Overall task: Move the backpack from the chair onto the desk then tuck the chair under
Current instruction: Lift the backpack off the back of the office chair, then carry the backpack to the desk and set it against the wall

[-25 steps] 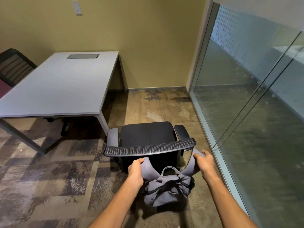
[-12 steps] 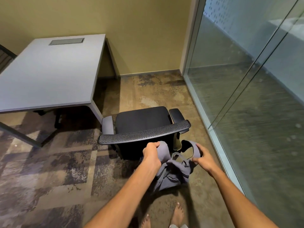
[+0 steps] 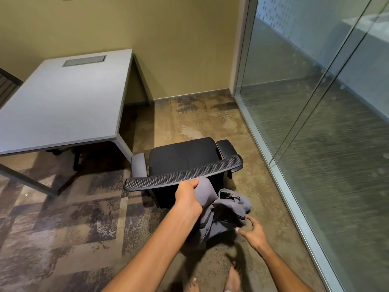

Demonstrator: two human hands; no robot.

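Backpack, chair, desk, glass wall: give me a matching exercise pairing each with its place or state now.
Things:
1. backpack
2. chair
3. desk
4. glass wall

Places or states:
A. seat bare, standing out on the floor
B. runs along the right side of the room
C. gripped by the left hand behind the backrest
D. against the yellow wall, top bare but for a grey inset panel

Pairs: 1-C, 2-A, 3-D, 4-B

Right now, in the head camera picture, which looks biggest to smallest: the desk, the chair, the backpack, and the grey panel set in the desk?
1. desk, largest.
2. chair.
3. backpack, though it is crumpled, nearer the camera and partly hidden by the left hand, so its rank against the chair is unsure.
4. grey panel, smallest.
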